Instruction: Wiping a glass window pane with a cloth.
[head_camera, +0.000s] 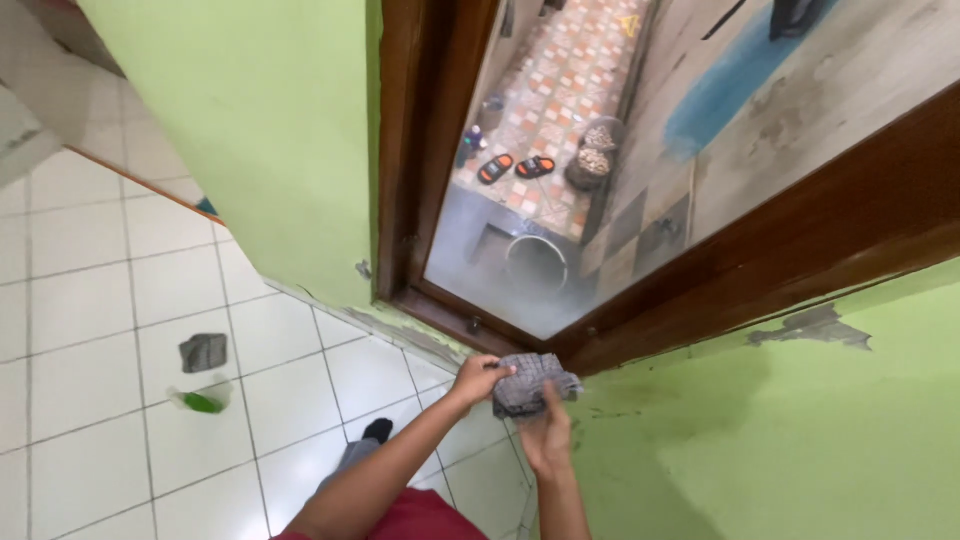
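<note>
Grey, checked, crumpled cloth (530, 383), seemingly gripped by both hands, left (478, 378) and right (547, 434), below wooden window frame (640, 320).

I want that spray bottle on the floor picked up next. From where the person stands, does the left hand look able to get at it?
Probably not without stepping or bending: the left hand is shut on the grey cloth up by the window frame, while the green bottle lies well off on the white tiles.

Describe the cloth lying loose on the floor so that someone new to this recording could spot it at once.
Start at the white tiled floor left of the green wall. On it lies a small dark grey cloth, crumpled flat on a tile, just above a green bottle lying on its side. Unlike the grey checked cloth held by the left hand and right hand at the window frame, nobody touches it.
</note>
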